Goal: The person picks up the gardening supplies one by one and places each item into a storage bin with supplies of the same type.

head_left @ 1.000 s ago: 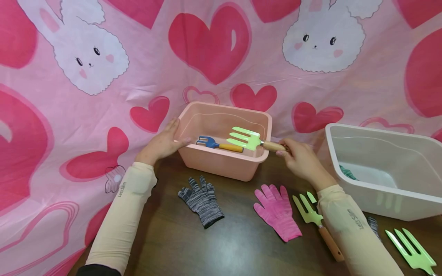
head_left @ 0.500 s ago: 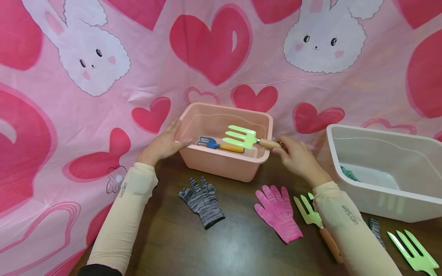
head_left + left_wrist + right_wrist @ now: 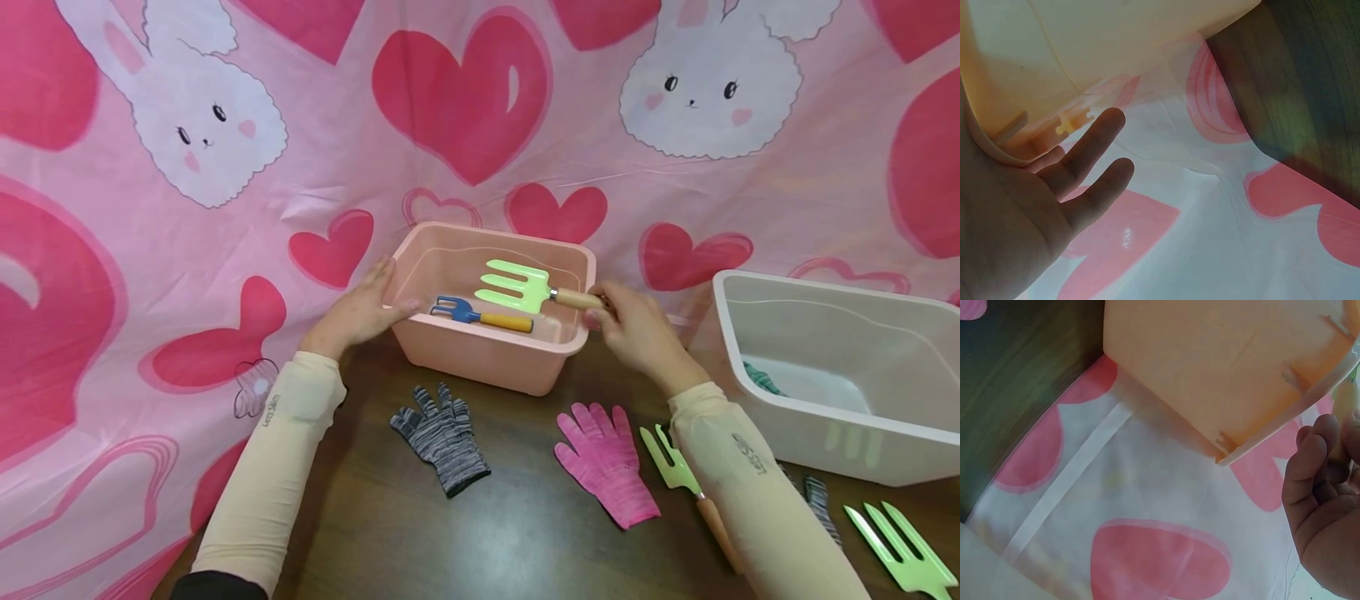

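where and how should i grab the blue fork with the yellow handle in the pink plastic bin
Probably the straight yellow handle, pinched across its width from above: the blue fork lies inside the pink plastic bin, whose walls hinder side approaches, with prongs toward the left and handle toward the right.

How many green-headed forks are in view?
3: the held fork in the right hand, over the pink bin; the middle fork, beside the pink glove, partly behind the right sleeve; the rightmost fork, cut off at the frame's bottom edge. Others may be hidden.

The printed cloth backdrop (image 3: 322,125) suggests a staged tabletop (image 3: 420,542).
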`<state>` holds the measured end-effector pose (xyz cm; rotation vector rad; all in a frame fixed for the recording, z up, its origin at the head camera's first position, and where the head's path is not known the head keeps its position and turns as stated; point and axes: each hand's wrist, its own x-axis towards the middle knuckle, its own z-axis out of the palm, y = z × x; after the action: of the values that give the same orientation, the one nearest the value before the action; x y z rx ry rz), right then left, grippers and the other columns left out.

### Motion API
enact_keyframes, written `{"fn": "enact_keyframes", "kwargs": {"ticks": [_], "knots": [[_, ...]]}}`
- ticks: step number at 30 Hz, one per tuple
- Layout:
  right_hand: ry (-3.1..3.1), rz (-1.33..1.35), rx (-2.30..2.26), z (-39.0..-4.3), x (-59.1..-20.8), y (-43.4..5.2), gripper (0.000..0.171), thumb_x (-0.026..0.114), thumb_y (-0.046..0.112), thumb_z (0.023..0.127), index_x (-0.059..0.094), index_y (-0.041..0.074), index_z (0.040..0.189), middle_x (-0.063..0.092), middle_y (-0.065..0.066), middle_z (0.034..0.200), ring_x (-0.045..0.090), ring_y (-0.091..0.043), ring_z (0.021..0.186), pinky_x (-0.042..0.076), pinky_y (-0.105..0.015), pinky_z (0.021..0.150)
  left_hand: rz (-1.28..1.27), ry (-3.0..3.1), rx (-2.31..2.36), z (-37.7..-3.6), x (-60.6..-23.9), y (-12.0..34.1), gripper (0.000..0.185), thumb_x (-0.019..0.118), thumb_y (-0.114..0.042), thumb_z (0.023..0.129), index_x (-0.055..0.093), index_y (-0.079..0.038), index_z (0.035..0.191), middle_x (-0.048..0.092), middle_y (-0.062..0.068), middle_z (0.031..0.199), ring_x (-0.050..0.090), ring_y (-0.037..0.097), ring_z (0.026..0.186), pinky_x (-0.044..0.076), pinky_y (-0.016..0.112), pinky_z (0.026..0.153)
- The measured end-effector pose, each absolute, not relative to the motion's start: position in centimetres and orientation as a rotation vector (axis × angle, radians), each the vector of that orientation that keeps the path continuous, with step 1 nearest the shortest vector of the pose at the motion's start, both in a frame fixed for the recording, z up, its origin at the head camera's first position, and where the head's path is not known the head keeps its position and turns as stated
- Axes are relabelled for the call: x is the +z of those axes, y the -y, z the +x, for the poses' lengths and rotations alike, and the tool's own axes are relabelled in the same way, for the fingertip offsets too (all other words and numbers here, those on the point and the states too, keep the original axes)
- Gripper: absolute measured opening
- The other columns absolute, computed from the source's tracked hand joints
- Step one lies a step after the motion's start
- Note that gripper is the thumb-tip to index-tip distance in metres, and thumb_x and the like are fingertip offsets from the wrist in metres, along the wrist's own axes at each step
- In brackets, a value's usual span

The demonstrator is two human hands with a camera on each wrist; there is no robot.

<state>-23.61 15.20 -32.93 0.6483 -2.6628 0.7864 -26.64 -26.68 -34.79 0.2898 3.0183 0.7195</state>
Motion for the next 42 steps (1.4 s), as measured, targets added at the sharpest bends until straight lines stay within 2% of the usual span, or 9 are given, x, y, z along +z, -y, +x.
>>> {"fn": "enact_keyframes", "kwargs": {"ticks": [7,13,18,33,42], "knots": [[2.654,0.668,0.783,-24.1,-32.5,-14.4,0.017,0.068,0.012,0.096,0.063,0.006,0.111,0.061,-0.008,0.082,0.055,-0.03,0.074,0.045,-0.044,0.068,0.299,-3.02,0.719,-26.8,-34.8,26.7,0.112,0.052,-0.079,0.086,0.003,-0.016,0.164,0.004,0.01,0.169,0.008,0.034,0.153,0.021,0.06,0.117],[2.693,0.676,0.752,-24.6,-32.3,-13.8,0.016,0.069,0.013,0.096,0.062,0.006,0.108,0.061,-0.009,0.083,0.054,-0.03,0.076,0.044,-0.042,0.068,0.305,-3.02,0.721,-26.9,-34.7,26.6,0.107,0.056,-0.071,0.089,0.003,-0.015,0.164,0.004,0.011,0.169,0.008,0.034,0.153,0.021,0.059,0.117],[2.729,0.668,0.746,-24.8,-32.2,-13.6,0.017,0.069,0.012,0.096,0.061,0.005,0.109,0.061,-0.011,0.085,0.055,-0.031,0.078,0.044,-0.043,0.069,0.305,-3.028,0.714,-26.8,-34.7,26.5,0.11,0.053,-0.076,0.087,0.004,-0.015,0.164,0.005,0.011,0.169,0.008,0.033,0.153,0.022,0.058,0.117],[2.754,0.668,0.717,-25.4,-32.2,-13.1,0.018,0.068,0.016,0.097,0.059,0.005,0.107,0.059,-0.011,0.081,0.054,-0.032,0.076,0.045,-0.044,0.069,0.323,-3.032,0.704,-26.8,-34.9,26.8,0.109,0.052,-0.076,0.088,0.005,-0.012,0.164,0.005,0.012,0.169,0.007,0.032,0.153,0.021,0.056,0.118],[2.786,0.659,0.738,-26.0,-32.0,-12.7,0.017,0.066,0.016,0.098,0.058,0.006,0.11,0.061,-0.011,0.085,0.055,-0.031,0.078,0.046,-0.045,0.072,0.336,-3.031,0.696,-26.8,-34.8,26.8,0.109,0.051,-0.076,0.089,0.005,-0.011,0.163,0.005,0.013,0.169,0.007,0.033,0.153,0.02,0.056,0.118]]}}
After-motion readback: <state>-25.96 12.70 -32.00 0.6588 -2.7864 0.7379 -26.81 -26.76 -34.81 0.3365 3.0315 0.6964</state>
